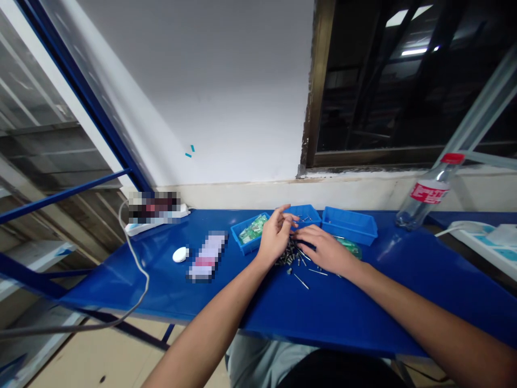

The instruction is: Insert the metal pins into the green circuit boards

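Observation:
A heap of small dark metal parts [287,254], with thin silvery pins [301,281] scattered around it, lies on the blue table [161,291]. My left hand [277,234] is over the heap's left side, its fingers curled toward the thumb beside the middle blue bin [309,215]. My right hand [323,248] reaches in from the right, low over the pins, fingers bent and thumb close to them. Both hands' fingertips nearly meet; whatever small piece they hold is too small to make out. The middle bin contains a few thin pins.
A left blue bin [246,250] holds green-and-white packets [253,228]. A right blue bin [351,231] stands behind a green item [350,248]. Also here are a bottle [428,191], a white round object [180,254], a blurred phone-like slab [208,256], power strips and a cable [143,269].

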The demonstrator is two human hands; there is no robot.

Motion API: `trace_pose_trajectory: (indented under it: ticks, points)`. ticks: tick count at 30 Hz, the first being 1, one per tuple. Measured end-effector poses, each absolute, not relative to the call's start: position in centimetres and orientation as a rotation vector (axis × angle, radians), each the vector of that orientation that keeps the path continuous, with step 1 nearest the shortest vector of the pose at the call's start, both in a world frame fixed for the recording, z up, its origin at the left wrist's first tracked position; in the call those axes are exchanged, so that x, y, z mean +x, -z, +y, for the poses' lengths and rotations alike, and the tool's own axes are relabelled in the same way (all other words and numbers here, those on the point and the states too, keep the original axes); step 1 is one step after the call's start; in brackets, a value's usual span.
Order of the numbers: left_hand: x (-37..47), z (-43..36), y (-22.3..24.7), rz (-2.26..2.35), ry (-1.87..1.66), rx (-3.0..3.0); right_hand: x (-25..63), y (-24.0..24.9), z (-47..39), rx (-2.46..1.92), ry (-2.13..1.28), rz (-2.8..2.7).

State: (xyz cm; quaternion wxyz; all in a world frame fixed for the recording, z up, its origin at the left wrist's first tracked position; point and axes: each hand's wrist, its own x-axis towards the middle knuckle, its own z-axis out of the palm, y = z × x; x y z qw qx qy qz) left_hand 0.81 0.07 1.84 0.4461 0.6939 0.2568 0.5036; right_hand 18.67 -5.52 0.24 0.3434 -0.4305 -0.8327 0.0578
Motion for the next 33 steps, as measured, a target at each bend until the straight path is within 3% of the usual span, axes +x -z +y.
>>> trace_pose_trajectory:
  ticks: [23, 33]
  points:
    - [0.8, -0.1, -1.8, 0.675, -1.188, 1.753, 18.8, 0.9, -4.6, -1.175, 0.064, -2.332]
    - [0.6, -0.3, -1.9, 0.749, -1.115, 2.123, 18.2, -0.5, -5.7, -1.067, -0.085, -1.855]
